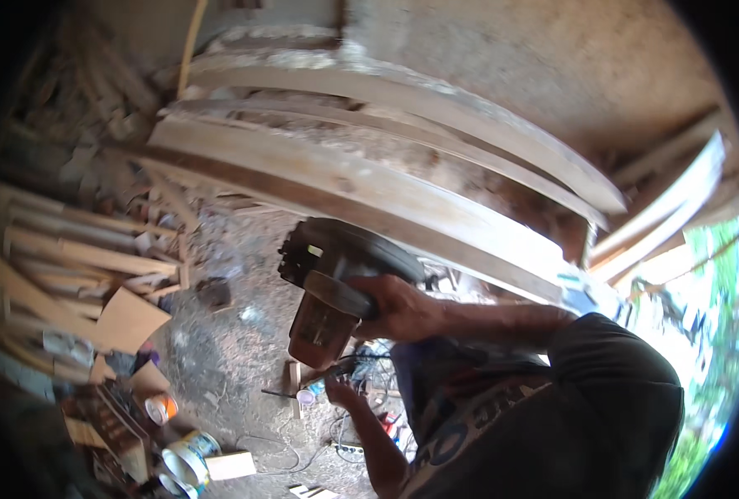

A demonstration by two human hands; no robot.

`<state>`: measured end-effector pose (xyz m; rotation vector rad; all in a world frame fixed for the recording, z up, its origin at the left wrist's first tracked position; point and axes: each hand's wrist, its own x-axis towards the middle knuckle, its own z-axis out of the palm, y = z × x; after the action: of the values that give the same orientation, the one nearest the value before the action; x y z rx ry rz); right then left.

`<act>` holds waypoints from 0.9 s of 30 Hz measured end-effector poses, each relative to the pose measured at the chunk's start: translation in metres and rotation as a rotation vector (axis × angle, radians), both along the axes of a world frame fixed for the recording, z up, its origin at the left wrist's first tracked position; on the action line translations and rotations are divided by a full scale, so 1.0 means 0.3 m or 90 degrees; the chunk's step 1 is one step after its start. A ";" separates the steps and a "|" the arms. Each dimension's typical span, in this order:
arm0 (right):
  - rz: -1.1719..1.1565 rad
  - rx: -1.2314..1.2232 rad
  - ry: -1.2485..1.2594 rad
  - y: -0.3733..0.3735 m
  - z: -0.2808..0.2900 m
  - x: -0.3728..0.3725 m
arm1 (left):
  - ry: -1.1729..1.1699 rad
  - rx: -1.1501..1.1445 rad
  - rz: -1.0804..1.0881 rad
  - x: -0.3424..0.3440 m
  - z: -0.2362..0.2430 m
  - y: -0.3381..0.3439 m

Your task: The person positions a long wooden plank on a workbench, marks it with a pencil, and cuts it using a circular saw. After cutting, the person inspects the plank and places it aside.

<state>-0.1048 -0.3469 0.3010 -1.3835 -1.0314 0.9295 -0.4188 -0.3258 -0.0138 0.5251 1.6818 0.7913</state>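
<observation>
My right hand (398, 308) grips the handle of a circular saw (328, 328) with a dark rounded guard and a reddish-brown housing. The saw is held up in front of my body, above the floor. Just below it, my left hand (342, 391) is closed near the housing's lower end. What its fingers hold is too dark and small to make out. A thin dark rod shows just left of that hand; whether the hand holds it I cannot tell.
Long boards (344, 187) lie along the wall beyond the saw. Wooden frames (95, 249) are stacked at the left. Tins (188, 461), an orange-banded can (161, 408) and a cardboard piece (132, 318) lie lower left. A cord (290, 453) trails over the debris-strewn floor.
</observation>
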 end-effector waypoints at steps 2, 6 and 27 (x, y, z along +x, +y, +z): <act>-0.056 -0.035 -0.046 -0.203 0.050 0.082 | -0.034 0.026 -0.128 0.131 -0.003 0.021; -0.146 -0.063 -0.061 -0.496 0.138 0.212 | 0.134 0.584 -0.523 0.438 -0.027 0.029; -0.494 -0.309 -0.017 -1.838 0.120 0.657 | -0.423 0.106 -0.239 1.270 0.249 -0.682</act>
<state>0.0924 -0.8982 0.3370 -1.9918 -0.2101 0.5787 -0.0378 -0.5306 0.0609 0.5891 0.8783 0.7244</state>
